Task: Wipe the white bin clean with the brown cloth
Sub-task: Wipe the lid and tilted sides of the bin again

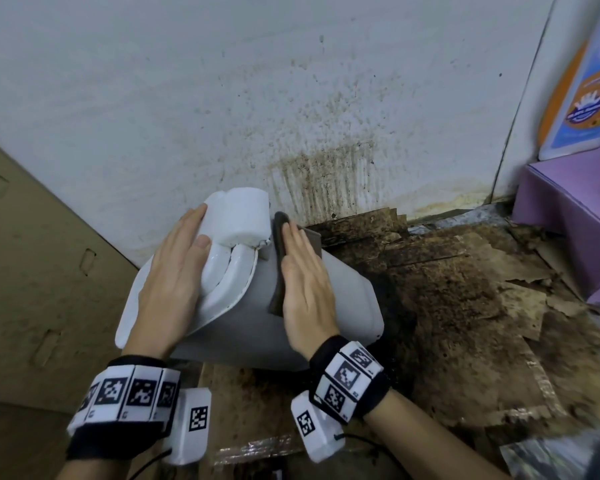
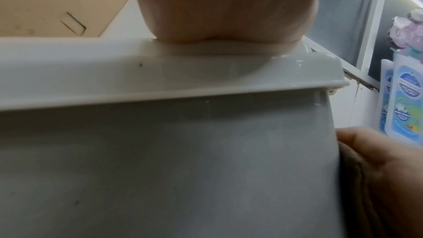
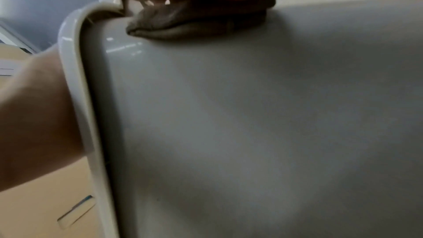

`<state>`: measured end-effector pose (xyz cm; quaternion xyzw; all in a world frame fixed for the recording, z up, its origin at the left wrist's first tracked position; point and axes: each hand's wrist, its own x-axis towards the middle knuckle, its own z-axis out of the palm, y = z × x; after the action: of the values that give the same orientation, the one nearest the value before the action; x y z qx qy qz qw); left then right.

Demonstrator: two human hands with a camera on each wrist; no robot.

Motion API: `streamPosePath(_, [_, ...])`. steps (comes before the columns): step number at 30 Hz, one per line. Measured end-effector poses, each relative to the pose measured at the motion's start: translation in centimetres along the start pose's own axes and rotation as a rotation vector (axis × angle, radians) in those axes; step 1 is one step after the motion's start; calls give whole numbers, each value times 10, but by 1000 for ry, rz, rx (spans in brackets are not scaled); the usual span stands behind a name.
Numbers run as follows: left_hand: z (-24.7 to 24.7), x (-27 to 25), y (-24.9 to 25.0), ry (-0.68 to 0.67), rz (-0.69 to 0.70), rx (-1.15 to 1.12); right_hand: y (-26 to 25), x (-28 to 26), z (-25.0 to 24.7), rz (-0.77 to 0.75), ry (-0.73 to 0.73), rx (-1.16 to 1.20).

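Note:
The white bin (image 1: 336,299) is tipped toward the wall, its grey-white side (image 3: 251,115) facing up and its glossy lid (image 1: 229,271) on the left. My left hand (image 1: 177,271) lies flat on the lid with straight fingers, its palm (image 2: 224,6) pressing the lid rim (image 2: 160,79). My right hand (image 1: 305,282) lies flat on the bin's side, pressing the folded brown cloth (image 1: 278,258) under its fingers and palm. The cloth (image 3: 196,21) bunches under the right palm near the lid edge. Most of the cloth is hidden beneath the hand.
A stained white wall (image 1: 291,116) stands just behind the bin. Dirty, torn cardboard (image 1: 465,289) covers the floor to the right. A tan cabinet (image 1: 39,271) with recessed handles is at the left, a purple box (image 1: 568,209) and printed packaging (image 1: 586,81) at the right.

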<state>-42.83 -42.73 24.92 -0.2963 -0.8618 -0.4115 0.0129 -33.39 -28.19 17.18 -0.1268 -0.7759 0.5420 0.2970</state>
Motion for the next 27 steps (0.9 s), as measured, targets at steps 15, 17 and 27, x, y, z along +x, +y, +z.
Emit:
streamPosePath(15, [-9, 0, -9, 5, 2, -109, 134, -33, -49, 210, 75, -100])
streamPosePath(17, [-8, 0, -10, 4, 4, -95, 139, -35, -50, 243, 89, -83])
streamPosePath(27, [-9, 4, -14, -3, -21, -95, 109, -25, -23, 161, 172, -117])
